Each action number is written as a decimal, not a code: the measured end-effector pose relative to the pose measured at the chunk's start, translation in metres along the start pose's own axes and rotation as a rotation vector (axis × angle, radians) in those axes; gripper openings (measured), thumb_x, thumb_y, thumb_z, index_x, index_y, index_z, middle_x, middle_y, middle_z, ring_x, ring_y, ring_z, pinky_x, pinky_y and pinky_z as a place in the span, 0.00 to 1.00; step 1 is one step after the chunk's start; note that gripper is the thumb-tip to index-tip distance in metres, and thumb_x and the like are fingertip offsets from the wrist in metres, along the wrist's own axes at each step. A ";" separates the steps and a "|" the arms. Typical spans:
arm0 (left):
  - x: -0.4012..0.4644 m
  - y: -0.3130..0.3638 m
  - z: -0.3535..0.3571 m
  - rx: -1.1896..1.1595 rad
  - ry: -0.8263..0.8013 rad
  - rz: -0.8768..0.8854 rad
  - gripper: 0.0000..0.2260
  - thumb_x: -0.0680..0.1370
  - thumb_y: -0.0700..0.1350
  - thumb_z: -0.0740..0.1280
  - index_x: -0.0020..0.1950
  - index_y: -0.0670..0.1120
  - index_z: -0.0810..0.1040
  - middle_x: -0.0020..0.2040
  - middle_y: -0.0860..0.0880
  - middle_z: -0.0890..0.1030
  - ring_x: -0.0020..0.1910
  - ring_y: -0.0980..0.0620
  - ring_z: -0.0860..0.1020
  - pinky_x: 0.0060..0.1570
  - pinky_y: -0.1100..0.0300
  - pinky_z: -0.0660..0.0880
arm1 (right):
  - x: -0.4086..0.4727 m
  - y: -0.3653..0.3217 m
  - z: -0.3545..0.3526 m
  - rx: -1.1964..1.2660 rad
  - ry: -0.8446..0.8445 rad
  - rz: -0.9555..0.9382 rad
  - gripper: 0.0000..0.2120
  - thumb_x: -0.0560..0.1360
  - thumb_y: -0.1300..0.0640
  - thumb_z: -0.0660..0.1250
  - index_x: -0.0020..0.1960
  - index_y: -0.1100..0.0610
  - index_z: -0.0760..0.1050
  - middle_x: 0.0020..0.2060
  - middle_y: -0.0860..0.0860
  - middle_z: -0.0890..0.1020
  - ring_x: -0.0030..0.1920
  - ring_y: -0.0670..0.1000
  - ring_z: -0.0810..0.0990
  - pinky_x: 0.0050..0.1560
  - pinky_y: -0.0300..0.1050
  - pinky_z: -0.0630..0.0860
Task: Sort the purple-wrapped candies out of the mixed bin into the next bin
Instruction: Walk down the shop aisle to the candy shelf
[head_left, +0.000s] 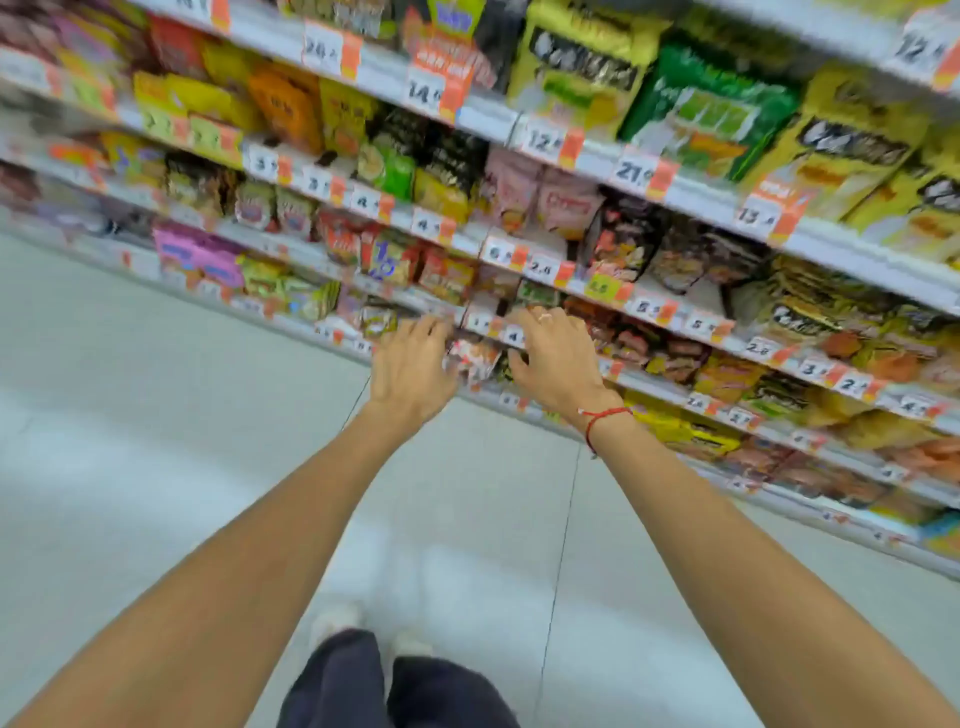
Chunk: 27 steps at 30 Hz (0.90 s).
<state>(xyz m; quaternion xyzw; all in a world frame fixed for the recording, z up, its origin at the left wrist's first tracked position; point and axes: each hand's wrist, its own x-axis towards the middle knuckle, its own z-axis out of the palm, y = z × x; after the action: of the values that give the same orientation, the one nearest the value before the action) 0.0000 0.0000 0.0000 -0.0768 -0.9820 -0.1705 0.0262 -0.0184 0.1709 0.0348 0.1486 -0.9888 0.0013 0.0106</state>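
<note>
No bin and no purple-wrapped candy shows in this blurred view. I face shop shelves of snack packets. Both my arms stretch out to a low shelf. My left hand (410, 364) has its fingertips against the left edge of a red-and-white packet (475, 358); whether it grips the packet is too blurred to tell. My right hand (556, 356), with a ring and a red wrist string, lies spread over the shelf rail (485, 325) just right of that packet, its thumb beside it. Purple packets (200, 257) stand far to the left on a higher shelf.
Several tilted shelves with orange-and-white price tags (641, 176) run from upper left to lower right, packed with yellow, green and dark bags. A pale tiled floor (156, 415) spreads to the left and below. My dark trousers and light shoes (337, 621) show at the bottom.
</note>
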 end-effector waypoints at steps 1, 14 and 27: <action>-0.011 -0.008 0.003 0.004 -0.031 -0.066 0.16 0.76 0.46 0.64 0.62 0.44 0.73 0.62 0.46 0.75 0.61 0.43 0.71 0.55 0.51 0.67 | 0.000 -0.010 0.009 0.011 -0.016 -0.025 0.19 0.75 0.56 0.63 0.64 0.59 0.71 0.57 0.59 0.77 0.59 0.61 0.73 0.54 0.53 0.67; -0.177 -0.180 0.032 -0.055 -0.004 -0.742 0.19 0.77 0.46 0.63 0.68 0.44 0.71 0.66 0.48 0.74 0.62 0.44 0.71 0.57 0.52 0.67 | 0.012 -0.231 0.113 0.128 -0.238 -0.532 0.20 0.77 0.55 0.62 0.68 0.56 0.69 0.61 0.55 0.77 0.62 0.57 0.72 0.61 0.49 0.63; -0.345 -0.367 -0.033 -0.069 0.098 -1.256 0.20 0.78 0.46 0.61 0.69 0.44 0.70 0.67 0.47 0.73 0.63 0.45 0.71 0.58 0.52 0.68 | 0.026 -0.525 0.144 0.142 -0.357 -0.962 0.21 0.78 0.55 0.61 0.69 0.55 0.68 0.61 0.54 0.76 0.62 0.55 0.72 0.63 0.47 0.62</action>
<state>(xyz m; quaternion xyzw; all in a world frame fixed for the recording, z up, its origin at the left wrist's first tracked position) 0.2828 -0.4013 -0.1171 0.5217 -0.8313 -0.1884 -0.0363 0.1080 -0.3390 -0.1088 0.5846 -0.7927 0.0379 -0.1688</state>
